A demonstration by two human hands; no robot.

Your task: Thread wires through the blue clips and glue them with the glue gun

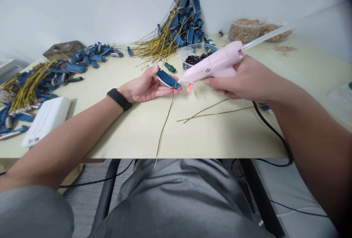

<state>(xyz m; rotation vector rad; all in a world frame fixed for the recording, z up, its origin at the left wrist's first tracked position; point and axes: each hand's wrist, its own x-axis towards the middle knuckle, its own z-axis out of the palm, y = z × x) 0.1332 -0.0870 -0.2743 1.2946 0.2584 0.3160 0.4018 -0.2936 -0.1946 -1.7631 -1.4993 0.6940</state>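
My left hand (147, 87) holds a curved blue plastic part (166, 78) between thumb and fingers, above the table. A pair of yellow and black wires (165, 124) hangs from the part's right end, past the table's front edge. My right hand (233, 78) is wrapped round the handle of a pink glue gun (216, 63), with a long translucent glue stick (271, 36) in its back. The nozzle points left, right at the blue part's wired end; whether it touches I cannot tell. A small orange-pink piece (190, 87) shows below the nozzle.
Behind stand a large heap of blue parts with yellow wires (187, 18), a tub of black pieces (196, 59) and a green-handled screwdriver (170, 67). More wired parts (35, 80) and a white box (48, 120) lie left. A black cable (272, 130) runs by my right forearm.
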